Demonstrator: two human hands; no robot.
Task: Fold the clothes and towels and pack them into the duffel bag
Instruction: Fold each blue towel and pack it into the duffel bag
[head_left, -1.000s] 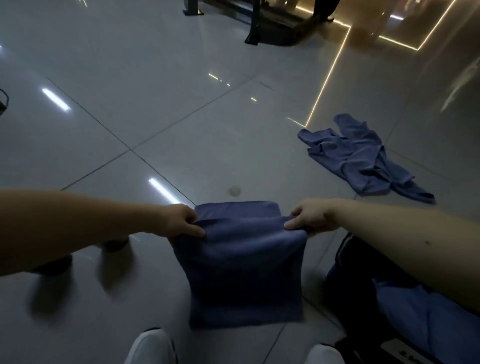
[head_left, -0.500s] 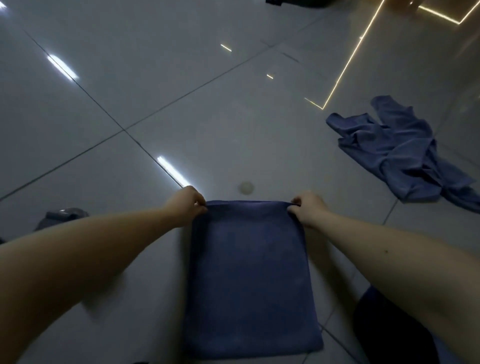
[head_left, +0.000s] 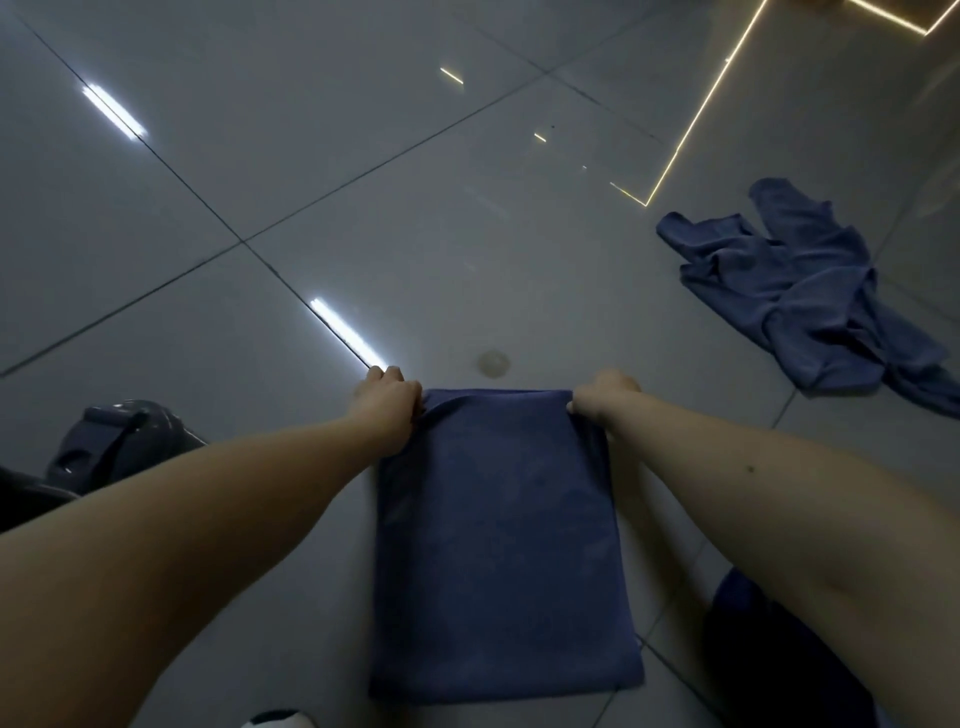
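Fingers (head_left: 413, 402) of the left hand (head_left: 387, 410) are curled and clamped on the far left corner of a dark blue rectangular folded cloth (head_left: 498, 545). Those of the right hand (head_left: 605, 397) are clamped likewise on the far right corner. Both arms reach forward, and the far edge runs straight between the two grips. The cloth lies flat on the glossy grey tiled floor (head_left: 363, 182), directly in front of the person, its near edge close to the bottom of the view. A small ridge of slack sits just beside the left grip.

Likely step: squaring the fold before the next one, with packing yet to come.

Hazards, as judged from this arrangement:
- (a) Unequal pull by the two hands would skew the upper layer over the lower, so the edges no longer match.
- (b) The polished tile probably offers little friction, so a tug may drag the whole cloth rather than flatten it.
- (c) The ridge by the left corner, if pressed down, would set as a crease.
- (d) Lifting by two corners alone would let the layers fall open.

A crumpled blue garment (head_left: 795, 291) lies well apart at upper right, unfolded. A dark fabric mass (head_left: 769, 670) at lower right, partly behind the right forearm, may be the duffel bag; this cannot be told. Should it be so, carrying the fold across with a loose grip risks undoing it.
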